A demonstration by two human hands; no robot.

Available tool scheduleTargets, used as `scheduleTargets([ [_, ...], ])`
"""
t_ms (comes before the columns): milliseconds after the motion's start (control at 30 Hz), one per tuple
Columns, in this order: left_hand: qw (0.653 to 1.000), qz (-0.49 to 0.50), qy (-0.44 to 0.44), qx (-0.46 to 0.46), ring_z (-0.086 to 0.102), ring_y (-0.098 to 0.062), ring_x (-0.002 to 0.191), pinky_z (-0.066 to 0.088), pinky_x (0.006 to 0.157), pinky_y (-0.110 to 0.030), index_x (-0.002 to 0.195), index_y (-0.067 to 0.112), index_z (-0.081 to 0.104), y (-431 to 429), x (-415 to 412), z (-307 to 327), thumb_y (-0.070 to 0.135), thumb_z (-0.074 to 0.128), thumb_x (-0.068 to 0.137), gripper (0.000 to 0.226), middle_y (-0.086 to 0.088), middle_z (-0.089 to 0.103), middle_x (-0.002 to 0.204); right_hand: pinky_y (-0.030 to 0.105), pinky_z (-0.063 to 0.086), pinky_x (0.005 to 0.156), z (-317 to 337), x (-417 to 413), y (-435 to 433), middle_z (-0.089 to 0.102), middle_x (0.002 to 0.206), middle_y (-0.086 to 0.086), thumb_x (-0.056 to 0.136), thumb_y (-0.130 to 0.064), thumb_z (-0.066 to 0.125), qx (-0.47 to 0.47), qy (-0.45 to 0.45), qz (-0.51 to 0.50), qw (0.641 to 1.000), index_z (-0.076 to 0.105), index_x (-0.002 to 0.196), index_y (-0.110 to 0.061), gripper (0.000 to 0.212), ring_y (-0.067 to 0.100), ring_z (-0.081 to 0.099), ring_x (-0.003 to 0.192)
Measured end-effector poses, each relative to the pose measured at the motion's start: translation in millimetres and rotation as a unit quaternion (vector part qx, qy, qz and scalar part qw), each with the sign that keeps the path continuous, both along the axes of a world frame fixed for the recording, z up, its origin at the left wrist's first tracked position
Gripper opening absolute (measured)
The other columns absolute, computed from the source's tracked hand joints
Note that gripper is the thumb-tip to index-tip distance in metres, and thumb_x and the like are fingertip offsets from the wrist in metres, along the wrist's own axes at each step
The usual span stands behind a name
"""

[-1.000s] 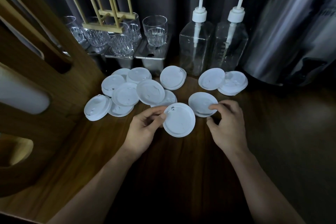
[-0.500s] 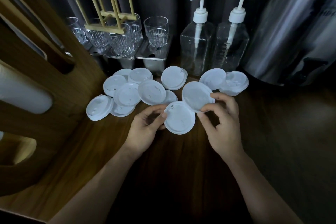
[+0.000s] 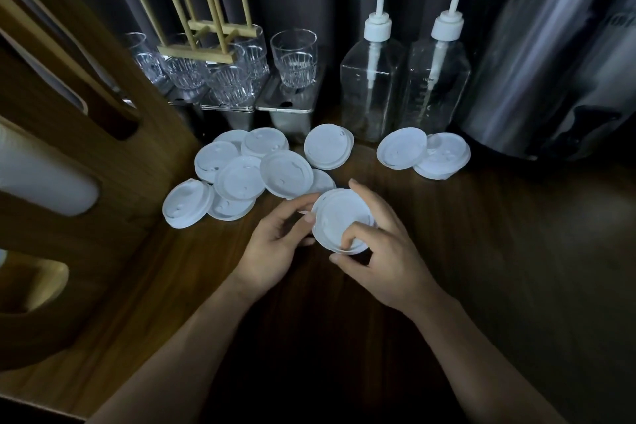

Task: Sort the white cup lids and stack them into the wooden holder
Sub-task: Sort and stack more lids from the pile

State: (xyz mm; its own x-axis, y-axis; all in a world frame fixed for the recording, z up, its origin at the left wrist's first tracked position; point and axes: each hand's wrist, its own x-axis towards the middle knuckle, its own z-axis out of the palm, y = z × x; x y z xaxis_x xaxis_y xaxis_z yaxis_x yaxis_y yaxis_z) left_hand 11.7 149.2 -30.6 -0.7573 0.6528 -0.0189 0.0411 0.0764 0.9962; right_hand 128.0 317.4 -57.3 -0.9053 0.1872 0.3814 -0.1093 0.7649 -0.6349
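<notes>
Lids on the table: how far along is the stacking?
Barely begun. Done: nothing obvious; the wooden rack at the back holds no lids. In hand: the left hand and right hand grip a small stack of lids, seemingly two nested. Left: a loose heap and scattered lids near the pump bottles lie on the table.

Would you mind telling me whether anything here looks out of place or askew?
Yes: the wooden peg rack sits tilted on the drinking glasses at the back left, not on the table. The white lids lie scattered, some overlapping.
</notes>
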Motion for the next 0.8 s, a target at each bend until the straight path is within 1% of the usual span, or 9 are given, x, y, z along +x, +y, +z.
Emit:
scheduleTargets([
  [67,1.000,-0.009,-0.009,0.001,0.069,-0.014,0.118,0.060,0.092,-0.031,0.134,0.027,0.066,-1.3,-0.1,0.6,0.023,0.057,0.103,0.032,0.010,0.072,0.129,0.041,0.039,0.116,-0.4,-0.6,-0.4,0.030,0.167,-0.006,0.081,-0.035,0.085,-0.009,0.005,-0.015,1.000,0.061,0.085,-0.020,0.028,0.012,0.026,0.153],
  [133,1.000,-0.022,-0.019,0.005,0.069,-0.016,0.118,0.059,0.095,-0.032,0.136,0.025,0.064,-3.0,-0.5,1.0,0.029,0.063,0.095,0.041,0.007,0.071,0.131,0.039,0.042,0.111,-0.3,-1.2,-0.8,0.034,0.163,-0.004,0.079,-0.043,0.081,-0.013,0.012,-0.032,0.999,0.063,0.094,-0.019,0.033,0.015,0.034,0.147],
  [233,0.999,-0.043,-0.009,0.011,0.070,-0.020,0.118,0.057,0.098,-0.031,0.138,0.020,0.063,-4.1,-0.8,0.5,0.014,0.076,0.088,0.052,0.001,0.071,0.133,0.043,0.046,0.109,0.3,-2.2,-1.0,0.038,0.157,-0.004,0.077,-0.054,0.077,-0.021,0.008,-0.043,0.999,0.063,0.117,-0.021,0.054,0.017,0.040,0.140],
  [333,0.999,-0.040,0.005,0.009,0.071,-0.018,0.117,0.057,0.097,-0.028,0.135,0.018,0.064,-2.2,-0.2,0.0,0.004,0.077,0.088,0.051,0.003,0.074,0.129,0.047,0.044,0.112,1.3,-0.7,-0.9,0.037,0.158,-0.005,0.078,-0.064,0.074,-0.020,-0.008,-0.039,0.999,0.061,0.133,-0.024,0.069,0.017,0.039,0.143],
  [433,0.999,-0.016,0.012,0.028,0.070,-0.016,0.119,0.057,0.097,-0.028,0.130,0.020,0.067,-1.6,-0.7,-1.4,0.001,0.069,0.095,0.040,0.004,0.075,0.126,0.049,0.041,0.114,3.4,3.0,0.1,0.035,0.160,-0.008,0.084,-0.061,0.068,-0.003,-0.013,-0.034,0.999,0.058,0.139,-0.026,0.066,0.015,0.037,0.145],
  [533,0.999,0.007,0.008,0.045,0.070,-0.012,0.119,0.056,0.093,-0.022,0.127,0.017,0.068,-0.5,-0.8,-1.7,0.004,0.062,0.100,0.031,0.006,0.076,0.124,0.050,0.042,0.113,4.5,6.1,2.3,0.036,0.157,-0.011,0.084,-0.054,0.067,0.002,-0.017,-0.038,0.999,0.056,0.141,-0.027,0.064,0.013,0.037,0.145],
  [600,0.999,0.016,0.009,0.044,0.069,-0.010,0.119,0.055,0.092,-0.020,0.127,0.016,0.068,0.5,-0.6,-1.7,0.009,0.060,0.101,0.028,0.008,0.076,0.123,0.051,0.044,0.111,4.1,6.5,4.0,0.038,0.152,-0.012,0.083,-0.053,0.068,0.005,-0.022,-0.049,0.999,0.053,0.145,-0.029,0.068,0.013,0.039,0.142],
  [700,0.999,0.029,0.027,0.020,0.068,-0.007,0.119,0.056,0.092,-0.018,0.128,0.019,0.069,0.8,-0.6,-2.9,0.019,0.060,0.102,0.027,0.013,0.076,0.121,0.048,0.047,0.108,4.3,6.0,4.5,0.040,0.142,-0.013,0.080,-0.055,0.072,0.010,-0.035,-0.061,0.997,0.042,0.154,-0.033,0.083,0.010,0.041,0.135],
  [800,0.998,0.036,0.048,0.000,0.068,-0.006,0.118,0.056,0.094,-0.019,0.126,0.020,0.069,0.2,-1.8,-5.9,0.023,0.059,0.103,0.025,0.014,0.076,0.119,0.045,0.049,0.105,3.9,5.8,3.8,0.040,0.136,-0.011,0.078,-0.057,0.075,0.013,-0.039,-0.068,0.997,0.036,0.157,-0.035,0.091,0.011,0.043,0.130],
])
